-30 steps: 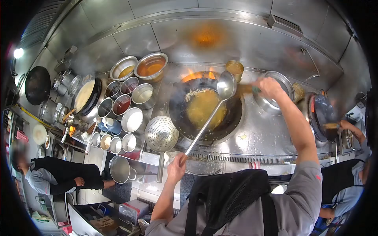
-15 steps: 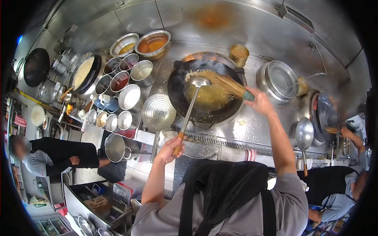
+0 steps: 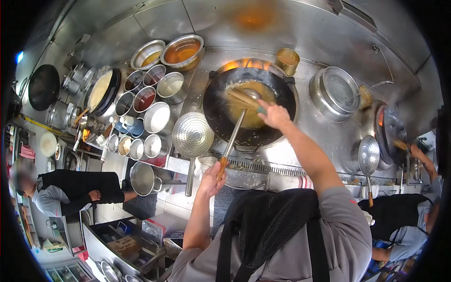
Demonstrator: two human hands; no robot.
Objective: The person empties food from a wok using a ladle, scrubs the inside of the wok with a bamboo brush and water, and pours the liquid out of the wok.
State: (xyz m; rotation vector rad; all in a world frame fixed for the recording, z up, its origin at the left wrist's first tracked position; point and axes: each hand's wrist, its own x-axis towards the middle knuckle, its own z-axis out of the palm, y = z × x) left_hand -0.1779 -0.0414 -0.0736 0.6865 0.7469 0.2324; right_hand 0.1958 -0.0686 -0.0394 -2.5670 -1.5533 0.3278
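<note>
My left hand (image 3: 212, 179) is wrapped round the wooden handle of a long ladle (image 3: 236, 129). The ladle's bowl lies in the yellowish liquid (image 3: 247, 120) inside a black wok (image 3: 218, 110). Over that liquid, my right hand (image 3: 275, 116) grips the green-bound end of a bamboo brush (image 3: 242, 100), whose bristles spread across the wok and partly cover the ladle's bowl. Flames (image 3: 251, 63) show behind the wok's far rim.
Left of the wok stand metal bowls (image 3: 182, 50), several sauce containers (image 3: 158, 117) and a perforated strainer (image 3: 192, 135). To the right are a water-filled pot (image 3: 334, 94), a can (image 3: 287, 61) and another strainer (image 3: 369, 156). Two people (image 3: 77, 193) stand at either side.
The brush has come down from the right into the wok with my right hand. The ladle's bowl has dropped from above the wok's right side into the liquid. The camera view has shifted.
</note>
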